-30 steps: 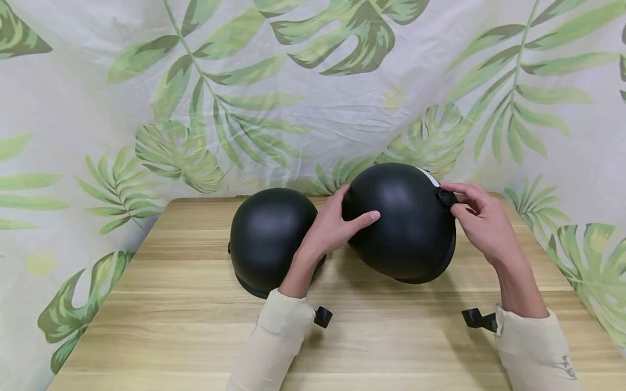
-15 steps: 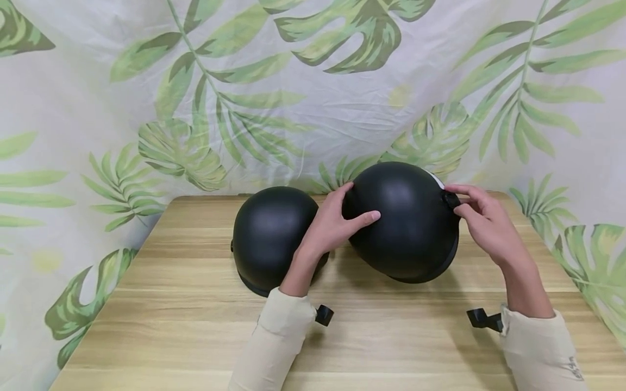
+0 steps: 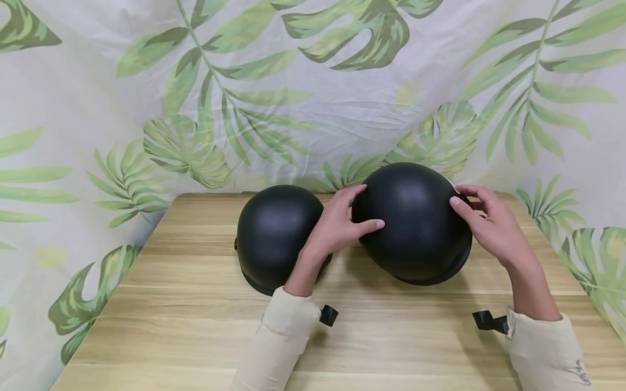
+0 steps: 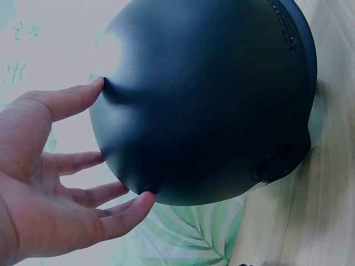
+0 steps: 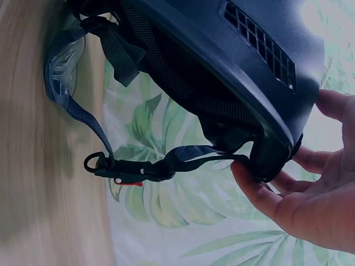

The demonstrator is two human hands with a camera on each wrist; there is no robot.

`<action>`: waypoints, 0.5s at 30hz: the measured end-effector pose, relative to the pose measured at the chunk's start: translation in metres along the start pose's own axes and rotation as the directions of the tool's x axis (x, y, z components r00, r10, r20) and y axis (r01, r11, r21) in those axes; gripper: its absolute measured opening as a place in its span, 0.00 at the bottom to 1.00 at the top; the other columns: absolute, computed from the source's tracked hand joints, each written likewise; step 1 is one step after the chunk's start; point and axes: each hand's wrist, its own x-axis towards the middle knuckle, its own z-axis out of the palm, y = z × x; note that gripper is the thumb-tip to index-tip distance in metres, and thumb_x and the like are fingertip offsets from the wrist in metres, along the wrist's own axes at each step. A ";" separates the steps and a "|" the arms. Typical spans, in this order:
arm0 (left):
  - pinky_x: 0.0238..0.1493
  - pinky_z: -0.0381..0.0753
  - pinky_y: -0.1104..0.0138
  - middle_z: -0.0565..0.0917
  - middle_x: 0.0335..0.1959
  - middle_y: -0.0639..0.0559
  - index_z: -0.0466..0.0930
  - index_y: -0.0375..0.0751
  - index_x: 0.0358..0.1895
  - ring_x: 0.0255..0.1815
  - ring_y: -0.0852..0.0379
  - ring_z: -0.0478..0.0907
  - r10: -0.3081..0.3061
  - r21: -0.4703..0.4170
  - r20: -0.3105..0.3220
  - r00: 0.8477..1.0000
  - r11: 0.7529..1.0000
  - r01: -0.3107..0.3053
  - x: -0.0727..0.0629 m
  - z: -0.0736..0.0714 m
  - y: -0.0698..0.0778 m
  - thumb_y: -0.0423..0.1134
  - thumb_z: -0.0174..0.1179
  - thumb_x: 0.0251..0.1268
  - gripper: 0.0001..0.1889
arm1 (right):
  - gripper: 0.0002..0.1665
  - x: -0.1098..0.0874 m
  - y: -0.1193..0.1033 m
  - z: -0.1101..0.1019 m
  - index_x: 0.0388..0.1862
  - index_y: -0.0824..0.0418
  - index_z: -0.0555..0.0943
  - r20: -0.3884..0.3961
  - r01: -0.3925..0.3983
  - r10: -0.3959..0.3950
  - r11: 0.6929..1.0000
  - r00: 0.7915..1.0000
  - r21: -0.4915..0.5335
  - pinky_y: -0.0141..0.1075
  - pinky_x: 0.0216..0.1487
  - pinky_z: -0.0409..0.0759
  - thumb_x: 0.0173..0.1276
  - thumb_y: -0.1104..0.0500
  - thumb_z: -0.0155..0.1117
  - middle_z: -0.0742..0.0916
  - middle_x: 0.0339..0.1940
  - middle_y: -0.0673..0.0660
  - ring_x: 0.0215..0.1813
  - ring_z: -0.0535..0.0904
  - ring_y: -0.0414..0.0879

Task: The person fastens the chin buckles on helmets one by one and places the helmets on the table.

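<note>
A matte black helmet [image 3: 411, 233] is held tilted between both hands, over the right half of the table. On its left side the left hand [image 3: 335, 225] grips the shell with spread fingers and thumb. The right hand [image 3: 494, 228] holds the opposite edge, its thumb on the shell. A vent grille [image 5: 260, 47] and a dangling chin strap with a buckle [image 5: 130, 170] appear in the right wrist view. Low on the shell in the left wrist view is a dark round fitting [image 4: 274, 166]. A second black helmet [image 3: 276, 233] stands dome up on the left, partly behind the left forearm.
The wood-grain table [image 3: 195, 336] ends at the back against a leaf-patterned cloth [image 3: 342, 108]. A small black mount [image 3: 329, 315] sticks out from the left cuff, and another mount [image 3: 489, 321] from the right cuff.
The right thumb has shifted from the round black fitting onto the shell, and the held helmet has turned slightly, hiding that fitting and most of the white patch. The whole head view has drifted a little.
</note>
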 end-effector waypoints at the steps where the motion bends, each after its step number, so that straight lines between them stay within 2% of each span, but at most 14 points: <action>1: 0.74 0.74 0.53 0.68 0.79 0.45 0.65 0.44 0.82 0.76 0.46 0.70 0.003 0.004 -0.002 1.000 1.000 -0.003 0.000 0.000 0.001 0.49 0.77 0.64 0.45 | 0.35 0.000 0.000 0.000 0.80 0.58 0.70 0.001 -0.004 0.004 1.000 1.000 -0.001 0.28 0.50 0.72 0.83 0.42 0.57 0.74 0.75 0.62 0.63 0.74 0.46; 11: 0.76 0.71 0.49 0.68 0.80 0.46 0.67 0.48 0.81 0.80 0.47 0.65 -0.018 0.032 -0.021 1.000 0.999 0.018 -0.002 0.001 0.004 0.49 0.76 0.65 0.43 | 0.37 0.002 0.003 0.000 0.80 0.62 0.69 0.046 -0.019 0.018 1.000 0.999 0.017 0.24 0.47 0.73 0.84 0.42 0.56 0.73 0.75 0.65 0.67 0.74 0.57; 13: 0.76 0.70 0.49 0.68 0.80 0.45 0.66 0.46 0.81 0.80 0.46 0.64 -0.029 0.027 -0.021 0.999 0.999 0.029 -0.001 0.002 0.004 0.50 0.75 0.66 0.43 | 0.38 0.003 0.003 0.001 0.81 0.62 0.68 0.053 -0.025 0.024 0.999 0.998 0.024 0.25 0.50 0.73 0.84 0.41 0.56 0.73 0.76 0.65 0.70 0.73 0.61; 15: 0.77 0.68 0.49 0.67 0.81 0.45 0.64 0.45 0.82 0.81 0.46 0.64 -0.059 0.018 -0.018 0.998 0.998 0.059 0.000 0.002 0.002 0.52 0.74 0.67 0.44 | 0.39 0.003 0.003 0.002 0.81 0.62 0.67 0.056 -0.033 0.031 0.999 0.998 0.028 0.32 0.54 0.73 0.83 0.41 0.56 0.73 0.77 0.66 0.73 0.71 0.64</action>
